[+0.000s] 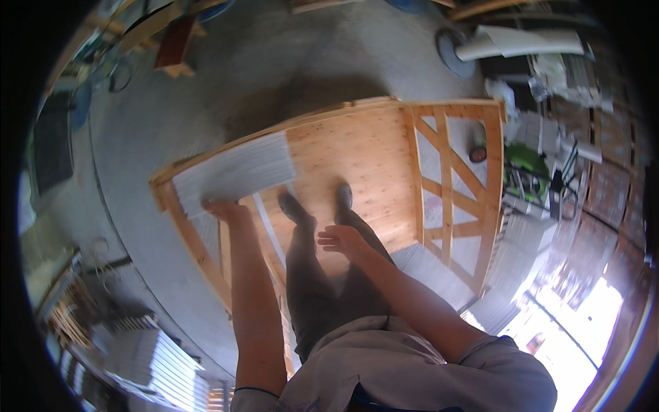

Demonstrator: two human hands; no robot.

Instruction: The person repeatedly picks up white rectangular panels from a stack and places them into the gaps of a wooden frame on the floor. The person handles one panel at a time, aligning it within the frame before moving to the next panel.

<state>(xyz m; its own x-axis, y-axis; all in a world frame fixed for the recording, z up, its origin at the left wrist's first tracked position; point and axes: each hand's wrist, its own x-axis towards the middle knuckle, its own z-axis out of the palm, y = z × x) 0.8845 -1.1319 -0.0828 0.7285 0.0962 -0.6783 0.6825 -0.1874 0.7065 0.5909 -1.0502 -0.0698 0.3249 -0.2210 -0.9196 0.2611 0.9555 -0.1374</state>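
I stand on the plywood floor (357, 151) of a large open wooden crate. Thin pale grey sheets lie in a flat stack (237, 168) in its far left corner. At the stack's near edge is my left hand (228, 211), fingers stretched toward the left and seemingly touching the sheets; blur hides the exact contact. My right hand (343, 240) hovers in front of my legs, fingers apart, nothing in it. A narrow white strip (270, 230) runs along the crate floor between my left forearm and left leg.
The crate's right side is a slatted wooden frame (446, 185) with diagonal braces. Beyond it stand a green machine (527, 172) and a pale roll (518, 42). A reddish-brown wooden piece (176, 44) is at the far left. More stacked pale sheets (161, 367) sit at the near left.
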